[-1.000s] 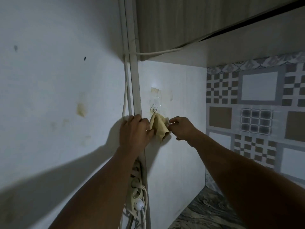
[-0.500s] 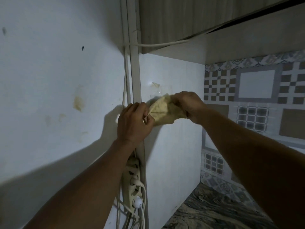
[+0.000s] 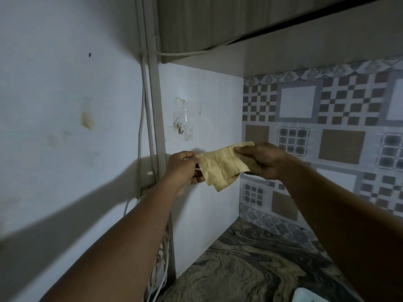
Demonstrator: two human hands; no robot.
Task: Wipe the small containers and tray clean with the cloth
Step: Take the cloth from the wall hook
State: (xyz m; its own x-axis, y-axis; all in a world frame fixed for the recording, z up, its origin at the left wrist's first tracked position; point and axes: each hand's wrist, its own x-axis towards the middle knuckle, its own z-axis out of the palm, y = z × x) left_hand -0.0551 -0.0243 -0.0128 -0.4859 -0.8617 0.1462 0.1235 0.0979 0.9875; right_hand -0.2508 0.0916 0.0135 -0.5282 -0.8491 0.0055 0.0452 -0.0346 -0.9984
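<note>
Open air above the counter [image 3: 250,269] is hemmed by the side panel [image 3: 214,105], its hook [image 3: 180,128] and the overhead cabinet [image 3: 218,22].

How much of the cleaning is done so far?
Hardly any yet. The yellow cloth is held between the left hand and right hand, below the bare wall hook, ready to use. No small containers or tray are in view, so all the wiping looks left to do.

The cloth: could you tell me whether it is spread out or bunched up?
Mostly spread: the cloth is held flat between the left hand and right hand, lower corners drooping.
</note>
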